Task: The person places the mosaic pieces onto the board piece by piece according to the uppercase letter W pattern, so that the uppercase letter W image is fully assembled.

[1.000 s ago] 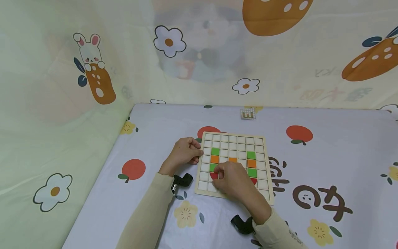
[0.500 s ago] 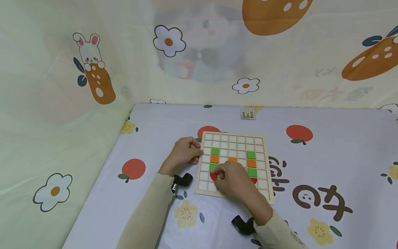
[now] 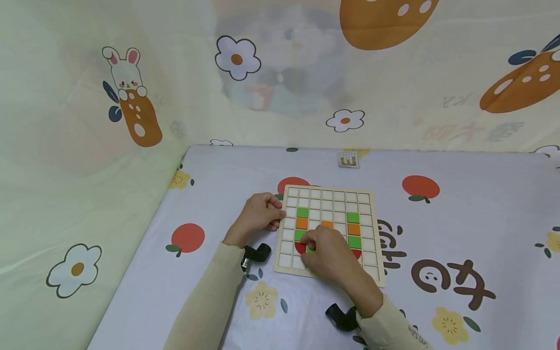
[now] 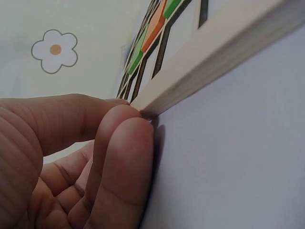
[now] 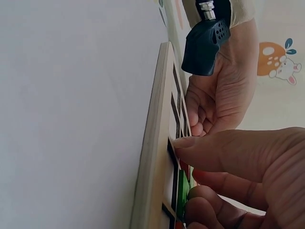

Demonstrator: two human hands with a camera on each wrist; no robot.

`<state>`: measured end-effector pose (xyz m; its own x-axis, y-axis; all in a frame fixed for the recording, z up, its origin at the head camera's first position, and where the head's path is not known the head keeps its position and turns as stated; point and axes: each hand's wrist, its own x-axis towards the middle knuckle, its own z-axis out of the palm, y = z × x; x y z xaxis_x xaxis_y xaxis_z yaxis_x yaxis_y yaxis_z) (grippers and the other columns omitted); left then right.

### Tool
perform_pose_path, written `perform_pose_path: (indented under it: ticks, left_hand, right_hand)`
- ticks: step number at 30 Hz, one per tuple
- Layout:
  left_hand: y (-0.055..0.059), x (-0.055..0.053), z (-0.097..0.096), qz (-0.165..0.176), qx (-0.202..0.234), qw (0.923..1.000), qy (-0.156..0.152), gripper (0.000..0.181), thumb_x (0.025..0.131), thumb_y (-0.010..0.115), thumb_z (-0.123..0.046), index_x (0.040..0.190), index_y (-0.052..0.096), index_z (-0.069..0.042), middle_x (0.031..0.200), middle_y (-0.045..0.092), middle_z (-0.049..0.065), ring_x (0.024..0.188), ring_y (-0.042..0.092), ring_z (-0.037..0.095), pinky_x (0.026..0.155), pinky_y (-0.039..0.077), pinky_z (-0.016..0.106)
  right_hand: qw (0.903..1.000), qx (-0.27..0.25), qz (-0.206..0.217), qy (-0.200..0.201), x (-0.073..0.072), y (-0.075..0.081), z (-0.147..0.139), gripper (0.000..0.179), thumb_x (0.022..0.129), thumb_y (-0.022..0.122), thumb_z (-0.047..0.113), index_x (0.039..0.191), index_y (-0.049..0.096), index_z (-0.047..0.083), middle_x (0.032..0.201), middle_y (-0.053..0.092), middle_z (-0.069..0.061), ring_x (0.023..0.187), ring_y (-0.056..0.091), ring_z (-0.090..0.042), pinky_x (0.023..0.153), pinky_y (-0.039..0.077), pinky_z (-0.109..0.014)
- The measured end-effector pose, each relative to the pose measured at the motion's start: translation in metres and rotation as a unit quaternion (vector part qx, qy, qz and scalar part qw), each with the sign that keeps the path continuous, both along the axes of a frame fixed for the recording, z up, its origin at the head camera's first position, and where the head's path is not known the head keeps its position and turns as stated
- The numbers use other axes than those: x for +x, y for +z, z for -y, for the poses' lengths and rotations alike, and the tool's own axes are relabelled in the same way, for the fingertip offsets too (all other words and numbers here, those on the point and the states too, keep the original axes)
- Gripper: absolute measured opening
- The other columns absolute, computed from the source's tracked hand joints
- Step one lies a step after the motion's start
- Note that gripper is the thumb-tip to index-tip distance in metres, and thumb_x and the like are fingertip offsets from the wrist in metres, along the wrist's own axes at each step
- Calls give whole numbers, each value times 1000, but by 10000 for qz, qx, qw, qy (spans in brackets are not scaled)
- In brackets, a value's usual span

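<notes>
A light wooden grid board point(image 3: 340, 196) lies on the table, several of its squares filled with green, orange and red tiles. At the left rim of the board, my left hand point(image 3: 258, 214) grips the edge, fingertips bunched against the wooden border point(image 4: 167, 90). My right hand point(image 3: 330, 255) reaches over the lower middle, thumb and fingers curled about a green tile point(image 3: 310, 249) beside a rounded red tile point(image 3: 300, 247). In the right wrist view, fingertips touch the green tile point(image 5: 182, 193) and the thumb rests on the board. The right hand covers part of the lower rows.
A small card printed with a grid pattern point(image 3: 348, 159) lies beyond the board. Black wrist devices point(image 3: 342, 317) hang under both sleeves. A patterned cloth point(image 3: 459, 218) covers the table, and a printed curtain point(image 3: 280, 97) stands behind and to the left.
My right hand has shifted very slightly, so a bit of the green tile now shows beside its fingertips. My left hand and the board have stayed in place.
</notes>
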<state>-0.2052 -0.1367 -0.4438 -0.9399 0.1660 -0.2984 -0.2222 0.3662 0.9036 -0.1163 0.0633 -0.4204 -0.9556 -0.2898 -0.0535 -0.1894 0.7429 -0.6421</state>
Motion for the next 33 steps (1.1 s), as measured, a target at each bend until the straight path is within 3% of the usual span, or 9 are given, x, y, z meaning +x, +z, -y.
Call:
perform_pose_path:
  ticks: [5, 8, 12, 16, 26, 30, 33]
  left_hand:
    - [-1, -1, 0, 26, -42, 10000, -1, 19, 93, 77, -6, 106, 65, -2, 80, 68, 7, 57, 65, 13, 56, 60, 25]
    - [-1, -1, 0, 33, -59, 10000, -11, 18, 93, 77, -7, 106, 65, -2, 80, 68, 7, 58, 65, 13, 57, 60, 25]
    - [0, -1, -1, 37, -41, 10000, 1, 18, 93, 77, -7, 105, 65, -2, 80, 68, 8, 57, 65, 14, 56, 60, 26]
    - [1, 0, 0, 44, -41, 10000, 26, 18, 93, 78, -7, 104, 65, -2, 79, 68, 8, 56, 64, 14, 56, 60, 26]
    - [7, 3, 1, -66, -118, 9999, -8, 15, 95, 74, -10, 106, 66, -3, 78, 66, 9, 57, 63, 16, 57, 60, 26]
    - [12, 2, 2, -537, -397, 9977, -103, 16, 98, 72, -16, 107, 66, -5, 76, 65, 8, 60, 63, 18, 59, 56, 25]
    - [17, 0, 3, -1221, -903, 9883, -151, 27, 99, 71, -25, 117, 66, -5, 85, 68, 8, 73, 66, 22, 65, 54, 31]
  right_hand:
    - [9998, 152, -126, -7, 2, 1, 0, 22, 78, 83, 3, 99, 80, 8, 82, 55, -3, 76, 49, -18, 65, 41, -32]
    - [9989, 245, -408, 26, 5, 1, -2, 25, 79, 86, 10, 103, 80, 8, 88, 59, -3, 80, 52, -19, 69, 45, -33]
    - [9966, 198, -801, 45, 10, 1, -6, 28, 81, 87, 17, 106, 79, 9, 97, 64, -5, 90, 58, -22, 79, 51, -39]
    - [9957, 100, -922, -44, 14, 3, -12, 35, 83, 86, 20, 115, 78, 8, 113, 67, -11, 105, 62, -29, 90, 55, -46]
    - [9944, 387, -968, -202, 12, 4, -39, 55, 89, 80, 31, 137, 67, 7, 145, 57, -23, 135, 52, -44, 105, 49, -64]
    - [9940, 730, -780, -245, 5, 8, -56, 66, 95, 73, 44, 149, 57, 9, 157, 44, -27, 142, 42, -51, 104, 42, -75]
    - [9916, 1073, -670, -258, -3, 11, -72, 75, 97, 67, 50, 156, 47, 8, 162, 33, -30, 145, 33, -57, 106, 35, -80]
